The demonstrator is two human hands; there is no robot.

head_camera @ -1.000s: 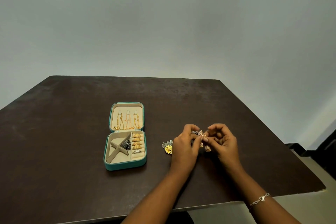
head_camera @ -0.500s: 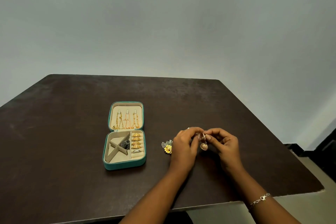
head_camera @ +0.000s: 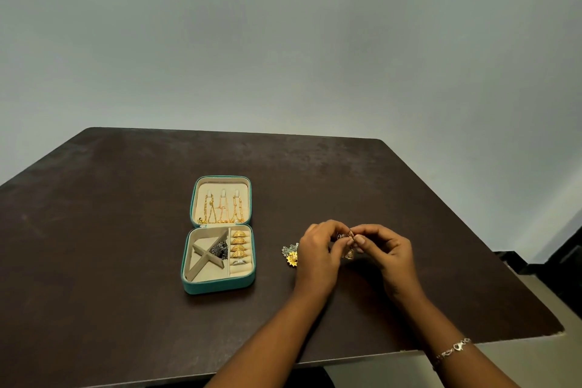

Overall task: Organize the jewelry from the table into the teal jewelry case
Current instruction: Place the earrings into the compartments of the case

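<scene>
While the left hand and right hand pinch one earring, it seems mid-pickup; next it needs carrying left into the case.

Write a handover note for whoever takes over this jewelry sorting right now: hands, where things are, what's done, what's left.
Hands: left hand and right hand both pinch a small gold earring over the table.
Done: the teal jewelry case lies open, gold chains in its lid, gold rings in the ring slots, a dark piece by the divider.
Left: the held earring and the loose pieces beside the left hand.
</scene>
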